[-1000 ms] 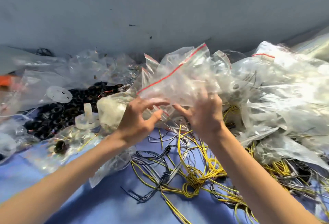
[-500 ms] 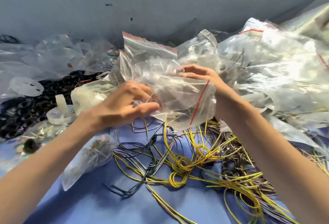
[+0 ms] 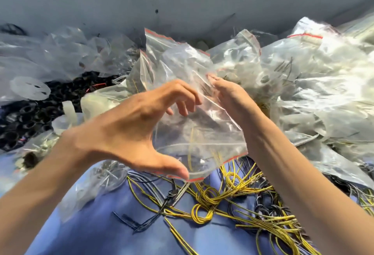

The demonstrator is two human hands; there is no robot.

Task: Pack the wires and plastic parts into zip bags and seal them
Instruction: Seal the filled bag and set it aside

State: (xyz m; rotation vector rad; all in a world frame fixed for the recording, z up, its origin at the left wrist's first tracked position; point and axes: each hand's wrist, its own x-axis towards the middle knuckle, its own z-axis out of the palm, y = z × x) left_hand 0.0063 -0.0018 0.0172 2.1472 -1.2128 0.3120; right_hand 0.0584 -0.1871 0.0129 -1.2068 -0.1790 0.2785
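Note:
I hold a clear zip bag (image 3: 200,133) with a red seal strip between both hands, its red-edged mouth turned toward me and down. My left hand (image 3: 137,131) pinches the mouth edge with the thumb at the lower left. My right hand (image 3: 228,96) grips the bag's far side, fingers blurred against the plastic. The bag looks empty. Yellow wires (image 3: 218,200) and grey-black wires (image 3: 162,204) lie tangled on the blue cloth (image 3: 97,230) just below the bag. White plastic parts (image 3: 68,111) sit to the left.
A big heap of clear zip bags (image 3: 315,84) fills the right and back. More empty bags (image 3: 50,58) lie back left over a pile of black rings (image 3: 24,119). A filled bag (image 3: 91,183) lies by my left forearm. A grey wall (image 3: 182,1) closes the back.
The bag has been turned over: its red seal strip went from the top, round the right side, to the bottom edge near me. My left thumb now pinches that edge.

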